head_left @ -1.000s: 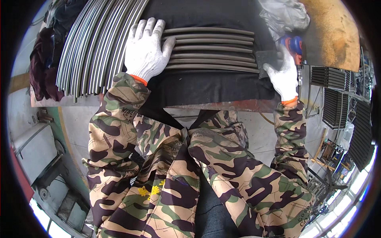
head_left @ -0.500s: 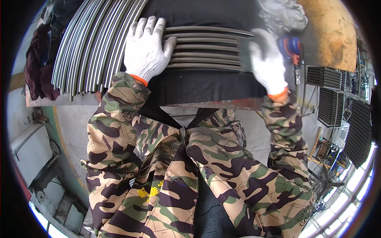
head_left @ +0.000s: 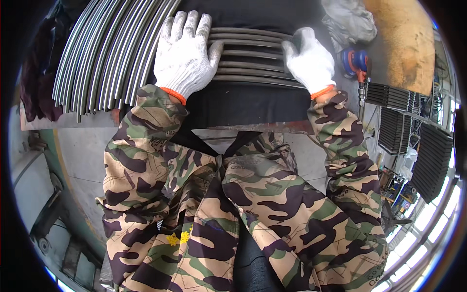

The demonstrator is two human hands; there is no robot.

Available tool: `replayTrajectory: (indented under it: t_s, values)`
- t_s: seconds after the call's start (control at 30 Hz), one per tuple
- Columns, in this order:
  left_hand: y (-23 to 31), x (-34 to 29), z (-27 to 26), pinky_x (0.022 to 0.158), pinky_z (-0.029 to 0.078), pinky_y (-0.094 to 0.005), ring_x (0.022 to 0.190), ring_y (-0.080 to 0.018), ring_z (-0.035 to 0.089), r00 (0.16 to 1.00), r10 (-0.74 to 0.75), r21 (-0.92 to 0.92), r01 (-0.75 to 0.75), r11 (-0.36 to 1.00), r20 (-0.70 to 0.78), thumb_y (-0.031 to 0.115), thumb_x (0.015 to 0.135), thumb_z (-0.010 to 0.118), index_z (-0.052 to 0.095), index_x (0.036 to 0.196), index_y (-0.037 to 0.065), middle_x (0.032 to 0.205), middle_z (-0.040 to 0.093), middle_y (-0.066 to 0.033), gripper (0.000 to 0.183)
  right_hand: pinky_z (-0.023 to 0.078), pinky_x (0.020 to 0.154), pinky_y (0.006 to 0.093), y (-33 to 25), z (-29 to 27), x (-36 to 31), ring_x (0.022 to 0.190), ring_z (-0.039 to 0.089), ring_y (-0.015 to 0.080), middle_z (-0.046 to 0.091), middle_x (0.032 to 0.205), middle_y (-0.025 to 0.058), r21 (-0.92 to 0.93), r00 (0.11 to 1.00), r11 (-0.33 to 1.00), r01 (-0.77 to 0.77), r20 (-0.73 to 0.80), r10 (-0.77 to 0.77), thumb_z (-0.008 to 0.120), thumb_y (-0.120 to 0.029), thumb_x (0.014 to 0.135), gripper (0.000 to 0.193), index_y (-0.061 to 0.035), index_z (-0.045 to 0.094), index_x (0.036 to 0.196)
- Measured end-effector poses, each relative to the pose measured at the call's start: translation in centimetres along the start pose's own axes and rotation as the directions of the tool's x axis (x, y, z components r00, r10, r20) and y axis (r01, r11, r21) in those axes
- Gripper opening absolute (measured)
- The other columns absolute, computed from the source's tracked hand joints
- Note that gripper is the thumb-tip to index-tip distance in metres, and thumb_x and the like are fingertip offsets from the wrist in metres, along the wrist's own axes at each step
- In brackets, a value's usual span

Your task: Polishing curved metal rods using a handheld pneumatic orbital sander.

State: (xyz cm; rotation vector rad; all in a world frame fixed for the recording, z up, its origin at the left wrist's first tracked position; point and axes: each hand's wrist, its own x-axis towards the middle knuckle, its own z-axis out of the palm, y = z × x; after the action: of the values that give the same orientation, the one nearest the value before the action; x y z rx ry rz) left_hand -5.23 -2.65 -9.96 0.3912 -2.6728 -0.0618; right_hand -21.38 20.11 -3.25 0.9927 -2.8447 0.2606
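Several thin dark metal rods (head_left: 253,53) lie side by side across a black cloth (head_left: 243,104) on the table. My left hand (head_left: 185,56), in a white knit glove with an orange cuff, rests flat over their left ends with fingers stretched out. At the right part of the rods is my gloved right hand (head_left: 311,61), its fingers closed over a dark grey-green pad (head_left: 288,65). Most of that pad is hidden under the glove. To the left, a row of shinier metal rods (head_left: 104,58) lies lengthwise.
A red and blue power tool (head_left: 356,63) lies right of my right hand, below a crumpled grey plastic bag (head_left: 348,22). A stained brown board (head_left: 404,39) covers the far right. Stacked dark bars (head_left: 394,95) stand beyond. Dark clothing (head_left: 41,92) lies at the left edge.
My right hand has moved slightly left and away from me along the rods with the pad, which is now more covered. My left hand stays flat on the rods. The view has shifted a little.
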Motion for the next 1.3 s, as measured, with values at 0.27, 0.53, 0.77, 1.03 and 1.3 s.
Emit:
replayTrajectory:
  t_s: [0.27, 0.53, 0.77, 1.03, 1.3]
  values:
    - [-0.7, -0.9, 0.9, 0.129, 0.026, -0.0557, 0.150, -0.0421, 0.046, 0.998, 0.039, -0.022, -0.041, 0.999, -0.055, 0.040, 0.103, 0.059, 0.057, 0.151, 0.001, 0.155, 0.056, -0.0240, 0.061, 0.060, 0.085, 0.0530, -9.1, 2.3, 1.2, 0.097, 0.076, 0.0412, 0.077, 0.103, 0.0181, 0.073, 0.979, 0.978, 0.193, 0.055, -0.198, 0.064, -0.036, 0.100, 0.033, -0.0083, 0.061, 0.117]
    - [0.2, -0.6, 0.0, 0.131, 0.022, -0.0550, 0.153, -0.0430, 0.041, 1.000, 0.027, -0.037, -0.026, 0.999, 0.007, 0.037, 0.106, 0.056, 0.051, 0.156, 0.002, 0.160, 0.051, -0.0240, 0.061, 0.059, 0.082, 0.0538, -1.5, 0.5, 0.9, 0.092, 0.075, 0.0418, 0.076, 0.099, 0.0187, -0.127, 0.997, 0.991, 0.036, -0.063, -0.044, 0.063, -0.035, 0.099, 0.032, -0.0087, 0.061, 0.116]
    - [-1.7, -1.5, 0.4, 0.130, 0.025, -0.0552, 0.152, -0.0423, 0.042, 0.993, 0.116, -0.198, -0.107, 0.974, 0.033, 0.028, 0.103, 0.060, 0.053, 0.156, 0.005, 0.159, 0.052, -0.0221, 0.057, 0.061, 0.086, 0.0522, -11.5, 4.0, 2.3, 0.098, 0.076, 0.0395, 0.077, 0.104, 0.0194, 0.137, 0.979, 0.974, 0.182, 0.063, -0.192, 0.063, -0.035, 0.100, 0.033, -0.0065, 0.061, 0.117]
    - [-0.6, -1.0, -0.1, 0.128, 0.028, -0.0562, 0.146, -0.0430, 0.048, 0.995, 0.083, -0.121, -0.089, 0.989, -0.052, 0.032, 0.099, 0.065, 0.060, 0.149, 0.007, 0.151, 0.057, -0.0233, 0.055, 0.058, 0.083, 0.0541, 3.7, -0.6, 1.8, 0.093, 0.075, 0.0426, 0.077, 0.100, 0.0196, -0.088, 0.995, 0.994, -0.065, -0.076, 0.059, 0.063, -0.038, 0.100, 0.032, -0.0097, 0.061, 0.115]
    - [-1.3, -3.2, -0.7, 0.131, 0.022, -0.0555, 0.154, -0.0436, 0.038, 0.994, 0.072, -0.095, -0.065, 0.993, 0.077, 0.028, 0.104, 0.059, 0.050, 0.158, 0.001, 0.162, 0.049, -0.0233, 0.061, 0.062, 0.084, 0.0513, -13.3, 3.3, 3.2, 0.097, 0.077, 0.0381, 0.077, 0.104, 0.0190, 0.153, 0.977, 0.979, 0.135, 0.144, -0.157, 0.063, -0.034, 0.099, 0.033, -0.0065, 0.062, 0.118]
